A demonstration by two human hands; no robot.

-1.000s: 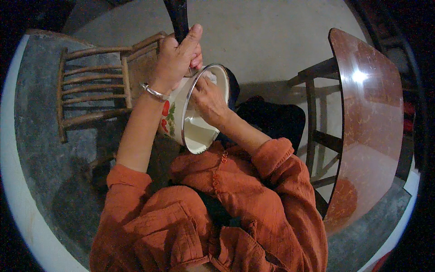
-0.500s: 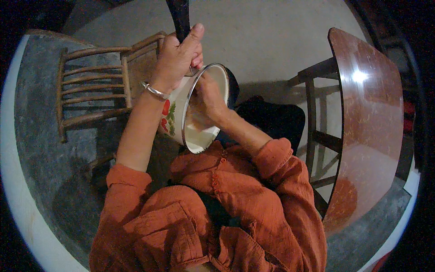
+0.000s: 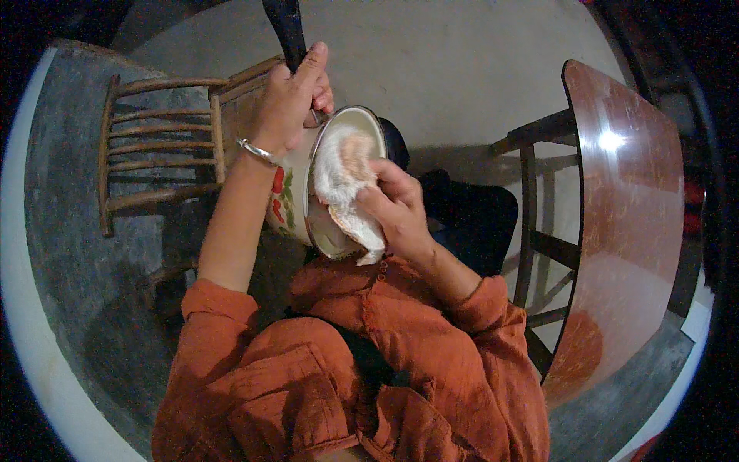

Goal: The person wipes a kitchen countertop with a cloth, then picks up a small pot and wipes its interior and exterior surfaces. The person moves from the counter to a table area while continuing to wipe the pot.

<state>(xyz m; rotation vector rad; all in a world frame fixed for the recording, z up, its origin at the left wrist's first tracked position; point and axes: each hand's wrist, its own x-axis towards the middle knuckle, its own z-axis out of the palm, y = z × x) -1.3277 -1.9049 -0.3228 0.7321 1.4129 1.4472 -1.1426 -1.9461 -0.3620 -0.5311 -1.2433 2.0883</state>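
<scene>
My left hand [image 3: 296, 98] is wrapped round the dark handle [image 3: 285, 31] of a white enamel pot [image 3: 291, 158] with red and green painted decoration. The pot is tipped on its side, its dark-edged mouth turned toward my right hand. My right hand [image 3: 399, 208] pinches a crumpled white cloth [image 3: 345, 173] with orange-brown patches, held at the pot's mouth. Part of the cloth hides the pot's inside. A silver bangle [image 3: 258, 152] circles my left wrist.
On the left stands a wooden chair [image 3: 162, 146] with a slatted back. To the right is a glossy reddish-brown table [image 3: 623, 200] on dark legs, reflecting a bright light. My knees in dark trousers [image 3: 469, 223] are beyond the pot.
My right hand has come out of the pot, bringing the white cloth into sight at the mouth. My left hand and the handle have shifted slightly left.
</scene>
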